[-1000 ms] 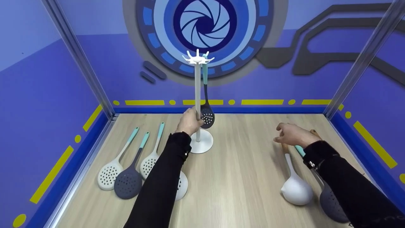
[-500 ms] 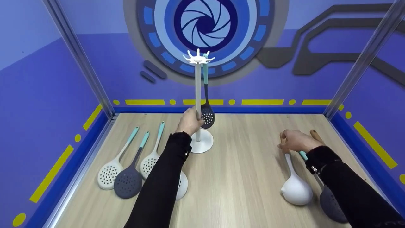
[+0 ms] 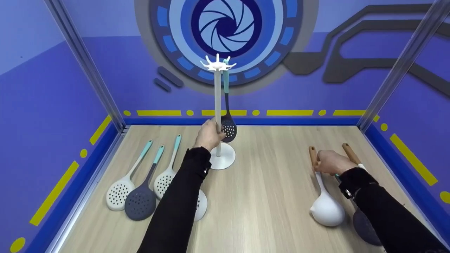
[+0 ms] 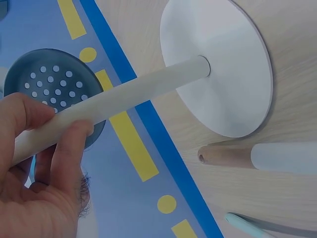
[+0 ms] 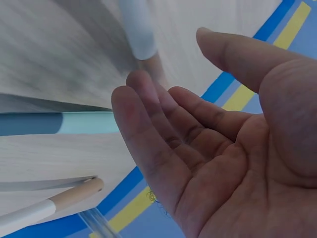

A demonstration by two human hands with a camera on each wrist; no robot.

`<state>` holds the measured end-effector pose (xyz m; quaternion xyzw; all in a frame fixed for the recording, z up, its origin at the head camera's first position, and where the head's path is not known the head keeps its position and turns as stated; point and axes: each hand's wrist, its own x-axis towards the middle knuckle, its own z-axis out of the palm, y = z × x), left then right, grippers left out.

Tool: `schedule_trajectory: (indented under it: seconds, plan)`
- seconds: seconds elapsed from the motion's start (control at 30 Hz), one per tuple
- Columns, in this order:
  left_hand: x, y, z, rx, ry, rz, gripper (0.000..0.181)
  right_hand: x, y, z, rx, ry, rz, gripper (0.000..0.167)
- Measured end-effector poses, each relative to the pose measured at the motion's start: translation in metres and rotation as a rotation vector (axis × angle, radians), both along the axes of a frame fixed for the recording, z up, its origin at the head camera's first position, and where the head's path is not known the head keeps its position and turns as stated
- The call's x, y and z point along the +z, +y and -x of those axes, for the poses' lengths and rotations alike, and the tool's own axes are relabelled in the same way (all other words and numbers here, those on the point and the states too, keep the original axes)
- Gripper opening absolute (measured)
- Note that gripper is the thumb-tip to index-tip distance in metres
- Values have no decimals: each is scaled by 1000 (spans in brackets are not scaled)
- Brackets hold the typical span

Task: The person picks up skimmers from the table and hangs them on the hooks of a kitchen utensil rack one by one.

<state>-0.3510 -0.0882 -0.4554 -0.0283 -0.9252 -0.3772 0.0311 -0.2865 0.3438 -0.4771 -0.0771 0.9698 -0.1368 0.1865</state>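
The white stand (image 3: 218,98) is grasped by the left grip (image 3: 209,135); a dark skimmer (image 3: 229,129) is suspended just beyond. The right grip (image 3: 332,162) is unclenched, and a white ladle (image 3: 327,208) is positioned beside it.

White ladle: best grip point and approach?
Likely the brown handle of the white ladle, pinched across its width from above by the right hand. It's slim, straight and points away from the person; the broad, rounded bowl looks harder to hold.
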Motion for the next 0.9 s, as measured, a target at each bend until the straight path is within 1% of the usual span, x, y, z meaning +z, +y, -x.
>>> schedule_trajectory:
  seconds: [0.07,0.23,0.4,0.57,0.67,0.8,0.9]
  plan:
    - [0,0,0,3,-4,-5,20,-4,1,-1,-12,-13,5,18]
    - [0,1,1,5,-23,-19,22,-13,3,-3,-26,-48,40,16]
    - [0,2,1,16,-44,-12,24,-19,6,-5,-16,-40,71,26]
    - [2,1,1,20,-12,13,23,-21,6,-5,-29,-19,93,29]
    - [2,1,1,15,1,22,23,-21,5,-6,-40,-15,98,27]
    - [1,1,0,13,-9,12,23,-22,5,-8,-40,-21,105,22]
    - [1,1,-1,13,-8,7,23,-23,5,-8,-40,-11,108,22]
